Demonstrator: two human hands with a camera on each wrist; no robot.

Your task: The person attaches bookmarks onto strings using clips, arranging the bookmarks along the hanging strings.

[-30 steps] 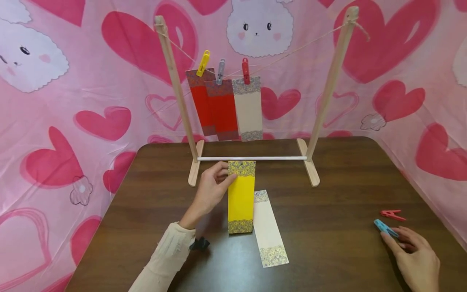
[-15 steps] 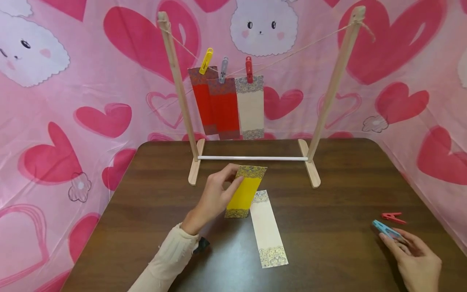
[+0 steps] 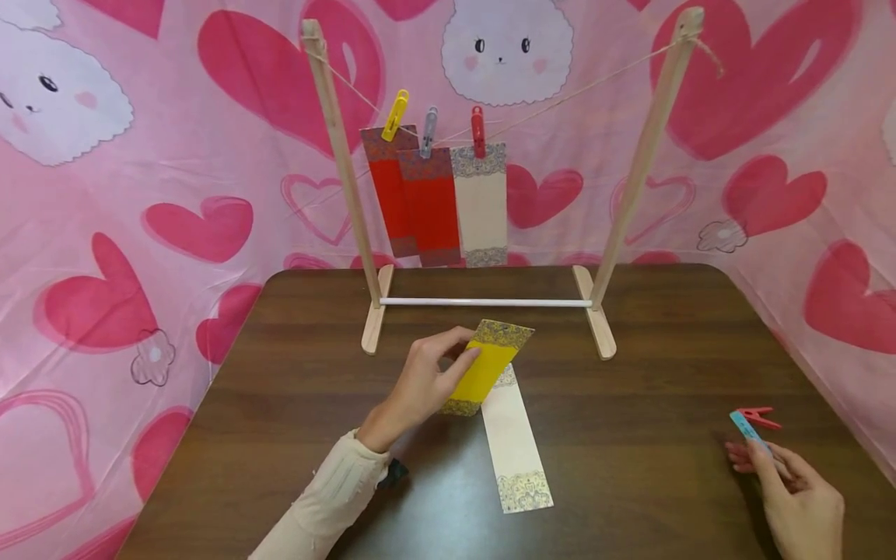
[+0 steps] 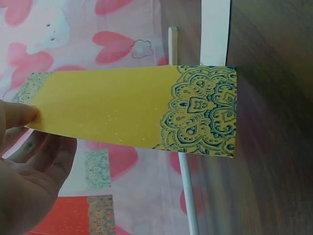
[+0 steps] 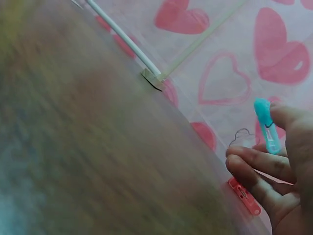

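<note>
1. We see the left hand point(image 3: 427, 381) pinching the yellow card point(image 3: 490, 369) near its patterned upper end; the card's long axis slants up and rightward.
2. The blue clothespin point(image 3: 744, 428) is well apart to the card's right, grasped by the right hand point(image 3: 801, 498); the left is nearer the card.
3. The yellow card hides part of the white card's point(image 3: 516, 443) top; in the head view, we cannot see the left fingertips behind it.

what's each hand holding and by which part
The left hand pinches the yellow card by an edge near one end; the right hand holds the blue clothespin, exact grip unclear.
</note>
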